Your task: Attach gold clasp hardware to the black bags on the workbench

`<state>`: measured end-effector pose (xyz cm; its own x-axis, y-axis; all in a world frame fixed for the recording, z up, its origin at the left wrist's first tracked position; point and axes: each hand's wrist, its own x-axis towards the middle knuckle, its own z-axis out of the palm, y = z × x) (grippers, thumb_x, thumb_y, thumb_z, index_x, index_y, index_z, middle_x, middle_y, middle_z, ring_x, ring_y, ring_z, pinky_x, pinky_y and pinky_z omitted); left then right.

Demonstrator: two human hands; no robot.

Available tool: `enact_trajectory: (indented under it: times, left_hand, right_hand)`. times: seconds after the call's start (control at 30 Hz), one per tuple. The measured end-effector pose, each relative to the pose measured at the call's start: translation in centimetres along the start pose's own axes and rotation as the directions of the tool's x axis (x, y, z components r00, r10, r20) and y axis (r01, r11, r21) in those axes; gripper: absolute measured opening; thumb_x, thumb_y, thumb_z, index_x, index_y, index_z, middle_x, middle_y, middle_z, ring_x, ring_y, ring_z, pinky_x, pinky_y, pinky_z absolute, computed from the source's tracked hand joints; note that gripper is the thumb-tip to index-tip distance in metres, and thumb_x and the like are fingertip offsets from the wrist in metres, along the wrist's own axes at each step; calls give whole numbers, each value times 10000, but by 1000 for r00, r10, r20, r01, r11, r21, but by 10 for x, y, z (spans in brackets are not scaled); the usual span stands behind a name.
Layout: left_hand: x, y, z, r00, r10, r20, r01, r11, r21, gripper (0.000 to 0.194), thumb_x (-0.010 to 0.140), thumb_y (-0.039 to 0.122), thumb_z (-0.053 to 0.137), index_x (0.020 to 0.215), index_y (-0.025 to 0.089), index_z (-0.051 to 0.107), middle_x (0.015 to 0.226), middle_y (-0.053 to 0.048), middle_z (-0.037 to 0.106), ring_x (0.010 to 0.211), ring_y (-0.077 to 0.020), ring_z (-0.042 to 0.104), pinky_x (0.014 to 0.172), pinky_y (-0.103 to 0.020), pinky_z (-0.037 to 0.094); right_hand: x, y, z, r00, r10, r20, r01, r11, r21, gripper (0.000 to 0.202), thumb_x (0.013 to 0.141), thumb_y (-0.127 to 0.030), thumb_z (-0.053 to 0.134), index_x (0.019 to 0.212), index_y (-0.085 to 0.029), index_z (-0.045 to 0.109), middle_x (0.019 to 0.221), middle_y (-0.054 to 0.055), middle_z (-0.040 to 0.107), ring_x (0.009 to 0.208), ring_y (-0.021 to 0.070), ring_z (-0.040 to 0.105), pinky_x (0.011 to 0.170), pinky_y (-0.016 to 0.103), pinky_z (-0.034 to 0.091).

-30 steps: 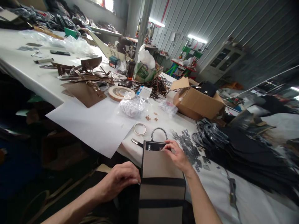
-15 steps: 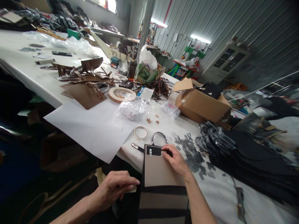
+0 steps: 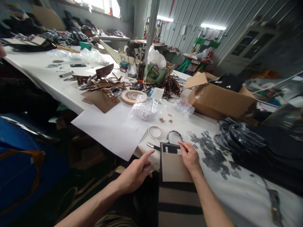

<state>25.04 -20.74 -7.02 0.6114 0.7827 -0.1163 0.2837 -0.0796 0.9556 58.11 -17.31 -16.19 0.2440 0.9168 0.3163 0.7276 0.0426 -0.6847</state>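
Note:
A flat bag piece [image 3: 176, 168], black with beige panels and a black handle [image 3: 174, 131], lies over the table's front edge and hangs toward me. My right hand [image 3: 190, 156] is closed at its top edge beside the handle, thumb and fingertips pinched there. A small pale piece of tape [image 3: 179, 152] sits on the black top strip by those fingers, and a white label [image 3: 167, 150] is further left. Left of the bag piece, my left hand [image 3: 136, 171] is in the air, index finger stretched out and the others loosely bent, with nothing visible in it. A strap with a metal end [image 3: 151, 145] sticks out at the left.
On the table are a tape roll [image 3: 154, 132], a large white sheet [image 3: 111, 130], plastic-wrapped white parts [image 3: 144, 110] and scattered dark metal plates [image 3: 210, 154]. Wrapped black handles [image 3: 236, 138] and a cardboard box [image 3: 222, 99] stand right. Brown leather pieces [image 3: 101, 99] lie behind.
My left hand has risen toward the strap's metal end, and the pale strip in it no longer shows. My right fingers have shifted from the tape piece to the top edge. The view has turned left.

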Motion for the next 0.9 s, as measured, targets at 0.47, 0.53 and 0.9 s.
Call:
enact_trajectory:
  times: [0.47, 0.53, 0.9]
  left_hand:
    - [3, 7, 10, 967, 197, 159, -238, 922, 307, 672, 969, 145, 465, 1595, 156, 223, 1047, -106, 734, 860, -231, 706, 776, -314, 521]
    - [2, 9, 12, 967, 195, 162, -236, 928, 288, 637, 965, 141, 471, 1571, 153, 273, 994, -96, 738, 832, -228, 701, 759, -308, 510]
    - [-6, 17, 17, 990, 97, 102, -108, 988, 108, 215, 1020, 253, 536, 924, 177, 712, 834, -33, 711, 734, -150, 647, 706, -228, 462]
  right_hand:
    - [-73, -153, -33, 795, -433, 424, 447, 892, 73, 254, 1027, -277, 587, 1241, -232, 715, 1132, 102, 754, 1030, 239, 728, 923, 370, 607]
    - [-81, -150, -31, 809, -422, 409, 452, 892, 26, 245, 1036, -240, 558, 1214, -234, 726, 1088, 100, 762, 965, 231, 738, 877, 357, 608]
    - [-90, -155, -42, 797, -372, 477, 437, 899, -29, 186, 1012, -111, 515, 1016, -225, 661, 912, 45, 702, 829, 208, 672, 748, 326, 532]
